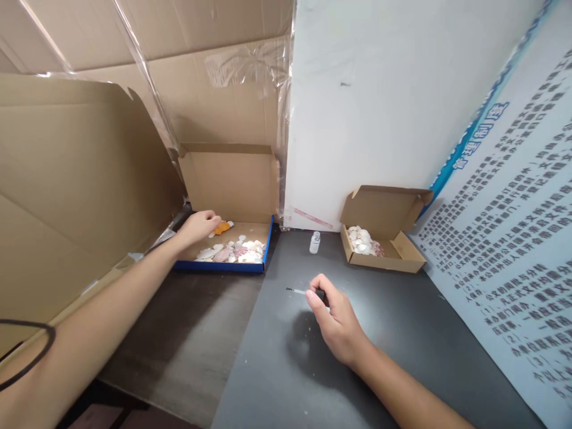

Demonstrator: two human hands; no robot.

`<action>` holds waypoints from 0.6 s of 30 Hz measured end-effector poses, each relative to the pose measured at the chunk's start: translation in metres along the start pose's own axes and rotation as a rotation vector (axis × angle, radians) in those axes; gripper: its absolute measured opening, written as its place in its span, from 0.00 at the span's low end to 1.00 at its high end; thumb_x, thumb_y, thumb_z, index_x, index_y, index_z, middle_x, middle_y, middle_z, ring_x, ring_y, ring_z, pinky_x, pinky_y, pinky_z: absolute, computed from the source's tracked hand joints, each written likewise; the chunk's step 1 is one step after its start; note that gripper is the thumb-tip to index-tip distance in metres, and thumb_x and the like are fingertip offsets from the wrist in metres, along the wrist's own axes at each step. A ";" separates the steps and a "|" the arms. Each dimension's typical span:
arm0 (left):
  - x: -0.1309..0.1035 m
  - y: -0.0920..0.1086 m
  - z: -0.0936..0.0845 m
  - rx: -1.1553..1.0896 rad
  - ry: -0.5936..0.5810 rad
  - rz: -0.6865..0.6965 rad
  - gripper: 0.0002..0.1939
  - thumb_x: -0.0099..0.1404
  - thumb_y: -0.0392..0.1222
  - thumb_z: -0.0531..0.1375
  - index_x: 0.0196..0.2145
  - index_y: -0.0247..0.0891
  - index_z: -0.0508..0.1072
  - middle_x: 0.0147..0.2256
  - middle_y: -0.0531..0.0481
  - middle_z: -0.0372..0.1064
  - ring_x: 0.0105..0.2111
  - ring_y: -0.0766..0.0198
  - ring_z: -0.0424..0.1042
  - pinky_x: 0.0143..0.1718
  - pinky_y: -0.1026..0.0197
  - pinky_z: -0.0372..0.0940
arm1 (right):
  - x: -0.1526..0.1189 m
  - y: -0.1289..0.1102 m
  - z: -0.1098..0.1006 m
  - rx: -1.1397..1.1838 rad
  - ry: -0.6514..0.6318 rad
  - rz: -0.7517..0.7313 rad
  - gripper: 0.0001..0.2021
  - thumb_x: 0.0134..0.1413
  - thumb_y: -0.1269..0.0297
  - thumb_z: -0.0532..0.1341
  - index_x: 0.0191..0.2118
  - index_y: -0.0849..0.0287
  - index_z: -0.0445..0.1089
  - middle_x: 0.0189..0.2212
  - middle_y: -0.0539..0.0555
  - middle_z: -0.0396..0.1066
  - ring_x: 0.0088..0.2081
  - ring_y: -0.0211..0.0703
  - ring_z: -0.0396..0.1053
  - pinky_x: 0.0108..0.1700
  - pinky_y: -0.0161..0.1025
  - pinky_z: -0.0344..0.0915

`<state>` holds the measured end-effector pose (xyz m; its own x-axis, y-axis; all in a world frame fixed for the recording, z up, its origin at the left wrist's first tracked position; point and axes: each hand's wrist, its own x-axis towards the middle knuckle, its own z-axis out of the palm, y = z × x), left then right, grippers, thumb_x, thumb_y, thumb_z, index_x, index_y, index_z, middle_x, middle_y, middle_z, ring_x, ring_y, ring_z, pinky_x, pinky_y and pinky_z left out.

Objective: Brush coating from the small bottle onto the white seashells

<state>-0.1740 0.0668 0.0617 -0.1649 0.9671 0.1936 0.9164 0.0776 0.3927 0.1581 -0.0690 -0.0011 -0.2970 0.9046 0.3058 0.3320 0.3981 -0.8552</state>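
My left hand reaches into the blue-edged box at the left. Its fingers curl downward beside an orange shell, and the fingertips are hidden, so whatever they grip cannot be made out. Several white and pinkish shells lie along the box's front. Above the dark table, my right hand is closed around the black cap of a small brush, with its bristles pointing left. A small uncapped glass bottle with a white label stands upright beyond the right hand.
A smaller open cardboard box at the back right holds white and pinkish shells. Large cardboard panels wall the left side. A white wall stands behind, and a printed sheet rises along the right edge.
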 end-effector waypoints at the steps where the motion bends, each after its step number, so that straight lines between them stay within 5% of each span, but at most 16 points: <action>1: -0.006 0.013 0.003 -0.081 -0.017 0.028 0.13 0.61 0.44 0.45 0.21 0.41 0.59 0.22 0.49 0.65 0.27 0.58 0.68 0.27 0.61 0.57 | 0.000 0.000 0.000 0.003 0.002 0.004 0.12 0.65 0.56 0.49 0.31 0.55 0.54 0.19 0.43 0.51 0.22 0.37 0.52 0.26 0.34 0.51; 9: -0.079 0.125 0.056 -0.478 -0.361 0.281 0.11 0.57 0.43 0.49 0.18 0.40 0.58 0.18 0.56 0.56 0.21 0.66 0.56 0.23 0.64 0.51 | 0.008 0.010 -0.010 0.034 0.180 0.003 0.11 0.66 0.57 0.48 0.32 0.55 0.55 0.18 0.42 0.54 0.21 0.36 0.54 0.26 0.34 0.52; 14: -0.084 0.151 0.094 -0.618 -0.443 0.320 0.15 0.58 0.46 0.55 0.18 0.40 0.55 0.18 0.57 0.52 0.22 0.66 0.54 0.22 0.63 0.48 | 0.021 0.027 -0.027 0.049 0.329 0.048 0.10 0.64 0.56 0.50 0.33 0.54 0.56 0.17 0.41 0.53 0.20 0.36 0.53 0.25 0.34 0.52; 18: -0.071 0.155 0.114 -0.778 -0.486 0.214 0.09 0.62 0.44 0.47 0.25 0.42 0.53 0.22 0.58 0.51 0.17 0.70 0.52 0.19 0.66 0.48 | 0.029 0.043 -0.035 0.066 0.416 0.101 0.11 0.64 0.54 0.50 0.34 0.54 0.56 0.18 0.41 0.50 0.19 0.36 0.53 0.23 0.34 0.51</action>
<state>0.0216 0.0374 0.0063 0.3097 0.9508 0.0039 0.3799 -0.1275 0.9162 0.1956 -0.0204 -0.0144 0.1246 0.9282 0.3507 0.2792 0.3064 -0.9101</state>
